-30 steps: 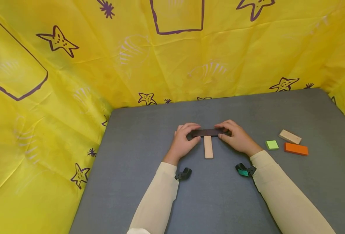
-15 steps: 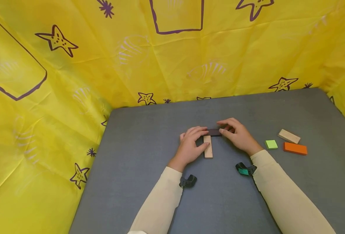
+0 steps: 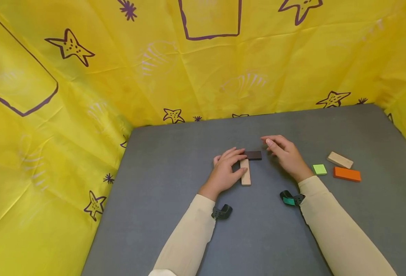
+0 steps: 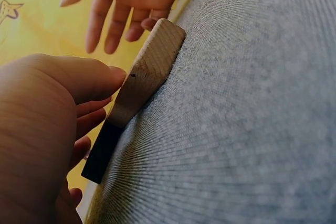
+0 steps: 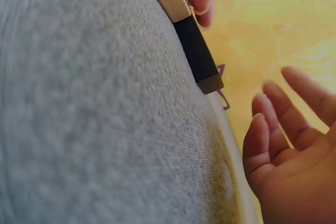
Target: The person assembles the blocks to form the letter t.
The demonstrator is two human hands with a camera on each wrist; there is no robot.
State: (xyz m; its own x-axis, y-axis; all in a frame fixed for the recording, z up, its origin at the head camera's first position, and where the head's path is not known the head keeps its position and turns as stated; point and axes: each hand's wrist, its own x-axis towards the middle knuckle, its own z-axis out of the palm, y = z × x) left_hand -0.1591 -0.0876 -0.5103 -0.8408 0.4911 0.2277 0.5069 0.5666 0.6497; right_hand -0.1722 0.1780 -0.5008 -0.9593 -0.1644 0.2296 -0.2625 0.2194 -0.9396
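Note:
A dark block (image 3: pixel 254 155) lies crosswise on the grey table, its left part covered by my left hand (image 3: pixel 225 173). Straight down from it, toward me, runs a pale wooden block (image 3: pixel 246 179), end against its near side. My left fingers lie over the dark row, while the thumb (image 4: pixel 107 80) is right at the wooden block's edge. My right hand (image 3: pixel 287 156) is off to the right, apart from the blocks, with nothing in it. In the right wrist view its fingers (image 5: pixel 294 121) are loosely bent, beyond the end of the dark block (image 5: pixel 199 56).
To the right lie a small lime green block (image 3: pixel 319 169), an orange block (image 3: pixel 347 174) and another pale wooden block (image 3: pixel 340 160), close together. A yellow patterned cloth (image 3: pixel 203 76) hangs behind and beside the grey table (image 3: pixel 175 153).
My left hand has shifted right from the left end of the dark row, its thumb now over the wooden block. My right hand has let go of the row's right end and drawn back.

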